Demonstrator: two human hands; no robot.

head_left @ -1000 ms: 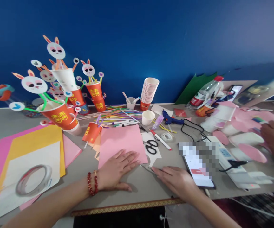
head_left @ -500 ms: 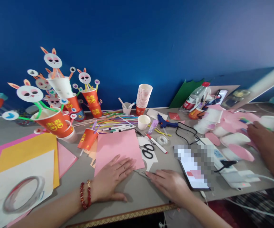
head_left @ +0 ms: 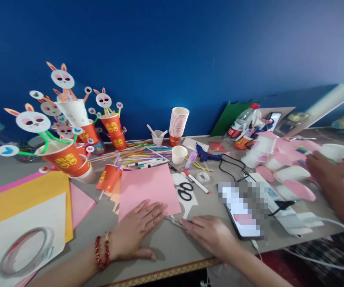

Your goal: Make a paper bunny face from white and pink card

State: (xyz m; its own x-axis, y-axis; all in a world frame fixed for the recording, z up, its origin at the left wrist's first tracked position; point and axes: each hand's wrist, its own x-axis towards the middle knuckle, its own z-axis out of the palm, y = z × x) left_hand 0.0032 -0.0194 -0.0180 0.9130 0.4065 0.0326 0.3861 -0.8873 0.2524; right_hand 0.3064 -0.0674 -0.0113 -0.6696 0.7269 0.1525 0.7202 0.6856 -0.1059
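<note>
We see one smooth grey tabletop [head_left: 85, 233] and, at its middle, one square, flat sheet of pink paper [head_left: 145, 185]. One left hand [head_left: 143, 225] rests palm down across its near edge, fingers slightly apart, clasping nothing. One right hand [head_left: 212, 235] lies beside it, fingers together over one slender pale tool [head_left: 173, 220] (whether pinched or merely covered, we cannot tell). Beyond, we count two black oval loops on one pair of scissors [head_left: 185, 191].
</note>
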